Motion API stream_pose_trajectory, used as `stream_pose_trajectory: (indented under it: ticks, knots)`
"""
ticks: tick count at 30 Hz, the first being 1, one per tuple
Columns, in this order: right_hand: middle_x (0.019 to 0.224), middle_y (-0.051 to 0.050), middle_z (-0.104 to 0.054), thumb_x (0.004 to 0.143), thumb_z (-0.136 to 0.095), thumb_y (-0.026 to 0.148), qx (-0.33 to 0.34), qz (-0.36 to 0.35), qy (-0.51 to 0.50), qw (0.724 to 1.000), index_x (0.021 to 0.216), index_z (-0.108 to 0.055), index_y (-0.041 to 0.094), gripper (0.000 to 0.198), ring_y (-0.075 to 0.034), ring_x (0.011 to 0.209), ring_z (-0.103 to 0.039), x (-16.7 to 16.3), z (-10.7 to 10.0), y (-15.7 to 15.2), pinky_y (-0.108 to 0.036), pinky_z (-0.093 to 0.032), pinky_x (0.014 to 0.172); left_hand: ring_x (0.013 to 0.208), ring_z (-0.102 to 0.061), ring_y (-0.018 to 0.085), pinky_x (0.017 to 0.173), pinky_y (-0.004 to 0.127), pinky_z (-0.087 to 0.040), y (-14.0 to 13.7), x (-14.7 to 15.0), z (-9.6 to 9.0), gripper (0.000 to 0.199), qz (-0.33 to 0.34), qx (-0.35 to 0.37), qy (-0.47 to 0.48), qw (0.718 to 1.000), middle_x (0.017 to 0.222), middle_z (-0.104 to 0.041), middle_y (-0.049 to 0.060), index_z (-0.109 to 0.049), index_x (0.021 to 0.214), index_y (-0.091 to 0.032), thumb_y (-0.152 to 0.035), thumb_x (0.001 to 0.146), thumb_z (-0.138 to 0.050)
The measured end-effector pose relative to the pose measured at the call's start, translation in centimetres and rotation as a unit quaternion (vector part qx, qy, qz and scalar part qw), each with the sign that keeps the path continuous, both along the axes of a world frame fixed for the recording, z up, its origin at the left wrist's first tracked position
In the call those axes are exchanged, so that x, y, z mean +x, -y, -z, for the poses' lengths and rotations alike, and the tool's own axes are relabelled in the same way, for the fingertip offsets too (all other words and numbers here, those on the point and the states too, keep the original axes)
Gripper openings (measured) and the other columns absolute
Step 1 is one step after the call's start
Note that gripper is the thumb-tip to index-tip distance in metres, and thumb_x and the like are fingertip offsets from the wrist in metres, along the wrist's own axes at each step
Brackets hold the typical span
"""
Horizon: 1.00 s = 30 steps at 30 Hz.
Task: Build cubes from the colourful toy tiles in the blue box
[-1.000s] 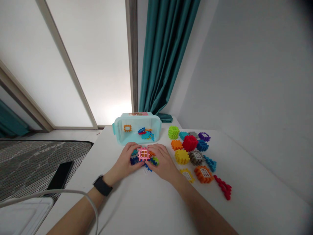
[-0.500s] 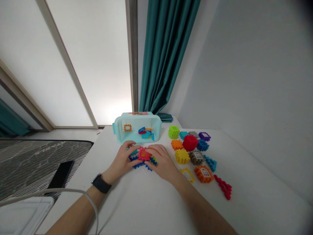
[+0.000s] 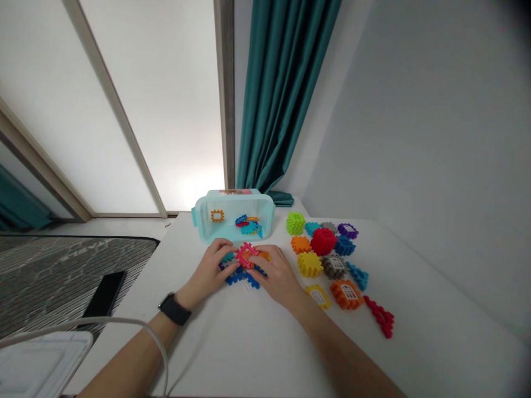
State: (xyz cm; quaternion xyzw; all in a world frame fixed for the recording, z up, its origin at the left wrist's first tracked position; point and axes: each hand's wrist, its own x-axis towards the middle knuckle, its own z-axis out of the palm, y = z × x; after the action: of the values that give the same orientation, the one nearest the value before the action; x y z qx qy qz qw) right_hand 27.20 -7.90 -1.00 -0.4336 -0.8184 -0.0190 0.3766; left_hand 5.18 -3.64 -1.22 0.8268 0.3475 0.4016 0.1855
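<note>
Between my hands, a pink square interlocking block piece (image 3: 240, 256) with toothed edges and an open middle is held tilted above the table. My left hand (image 3: 211, 270) grips its left side with fingers and thumb. On the opposite side, my right hand (image 3: 279, 274) pinches its right edge. Below the pink piece lies a loose pile of flat toothed pieces, mainly blue ones (image 3: 243, 278), with teal and orange bits partly hidden by my fingers.
A light-blue plastic bin (image 3: 199, 224) lies on its side behind my hands with a few pieces inside. Built cubes, such as a red one (image 3: 323, 242) and an orange one (image 3: 347, 294), stand to the right. A grey cable (image 3: 124, 321) crosses the lower left.
The pink piece has turned and tilted between my fingers, so that its open frame shows more clearly. Both hands stay in nearly the same place.
</note>
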Motion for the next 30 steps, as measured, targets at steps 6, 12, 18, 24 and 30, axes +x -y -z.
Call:
stream_pose_trajectory:
  ticks: [6,12,18,24,30]
  knots:
    - [0.111,-0.011,-0.059,0.096,-0.058,0.025,0.020,-0.003,-0.024,1.000,0.113,-0.068,0.024,0.020,-0.026,0.104,-0.059,-0.1,0.2,-0.1,-0.045,-0.056,0.089,0.104,-0.060,0.023,0.094,0.040,-0.051,0.3,0.6,-0.1,0.023,-0.011,0.004,0.013,1.000,0.110,-0.058,0.008,-0.063,0.116,-0.022,-0.028,0.094,-0.057]
    - [0.098,-0.009,-0.060,0.099,-0.051,0.019,0.042,-0.011,-0.026,0.999,0.108,-0.068,0.022,0.020,-0.024,0.094,-0.060,-0.2,0.1,-0.2,-0.040,-0.056,0.082,0.105,-0.060,0.023,0.094,0.040,-0.052,0.5,0.6,-0.3,0.025,-0.023,0.015,0.001,1.000,0.112,-0.058,0.009,-0.062,0.117,-0.020,-0.024,0.095,-0.052]
    - [0.096,-0.009,-0.060,0.098,-0.054,0.019,0.036,-0.019,-0.040,0.998,0.104,-0.067,0.020,0.015,-0.023,0.092,-0.059,-0.3,0.4,-0.3,-0.039,-0.054,0.081,0.107,-0.059,0.028,0.092,0.044,-0.051,0.6,0.6,-0.4,0.046,-0.046,0.050,-0.071,0.995,0.117,-0.058,0.011,-0.058,0.125,-0.019,-0.037,0.084,-0.069]
    - [0.094,-0.009,-0.061,0.098,-0.054,0.021,0.030,-0.015,-0.031,0.999,0.102,-0.067,0.021,0.014,-0.023,0.089,-0.059,-0.4,0.6,-0.2,-0.039,-0.055,0.078,0.101,-0.060,0.027,0.085,0.041,-0.050,0.4,0.2,-0.4,0.046,-0.088,0.107,-0.119,0.983,0.111,-0.061,0.010,-0.062,0.123,-0.021,-0.050,0.087,-0.066]
    - [0.114,-0.013,-0.062,0.094,-0.058,0.019,0.051,-0.010,-0.005,0.999,0.109,-0.066,0.021,0.018,-0.027,0.109,-0.057,-0.2,0.1,-0.2,-0.045,-0.053,0.094,0.097,-0.060,0.026,0.083,0.040,-0.049,0.1,-0.3,-0.5,0.046,-0.098,0.136,-0.141,0.976,0.110,-0.061,0.010,-0.064,0.121,-0.021,-0.050,0.085,-0.067]
